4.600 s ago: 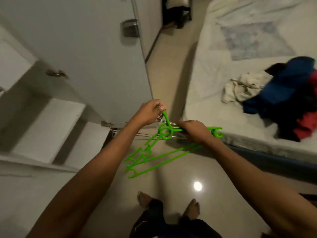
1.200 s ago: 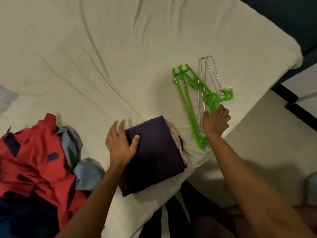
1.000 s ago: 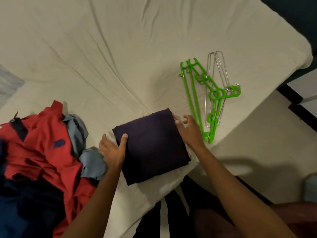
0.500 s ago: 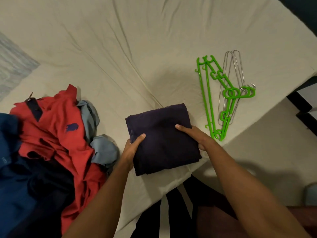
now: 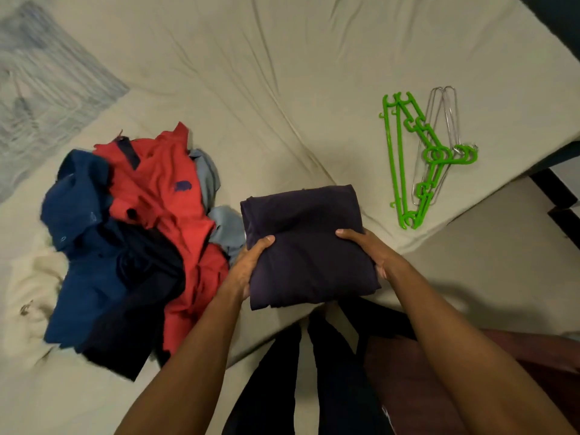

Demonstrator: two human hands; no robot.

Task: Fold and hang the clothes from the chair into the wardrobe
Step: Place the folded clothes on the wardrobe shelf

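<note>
A folded dark purple garment (image 5: 307, 243) is held over the near edge of the bed. My left hand (image 5: 251, 262) grips its left side with the thumb on top. My right hand (image 5: 373, 251) grips its right side the same way, fingers underneath. To the left lies a loose heap of clothes: a red polo shirt (image 5: 169, 196), a dark blue shirt (image 5: 84, 233), a grey-blue piece (image 5: 226, 224) and a cream one (image 5: 31, 277). Green plastic hangers (image 5: 408, 158) and thin wire hangers (image 5: 445, 120) lie together on the sheet to the right.
The bed's beige sheet (image 5: 282, 73) fills most of the view, with a pale patterned cloth (image 5: 40, 86) at the far left. The bed corner drops to a light floor (image 5: 489, 252) at the right. My legs in dark trousers (image 5: 314, 372) stand against the bed edge.
The hangers were carried from the wardrobe and laid on the bed. Both hands then took hold of the folded purple garment, which has come nearer to me over the bed edge.
</note>
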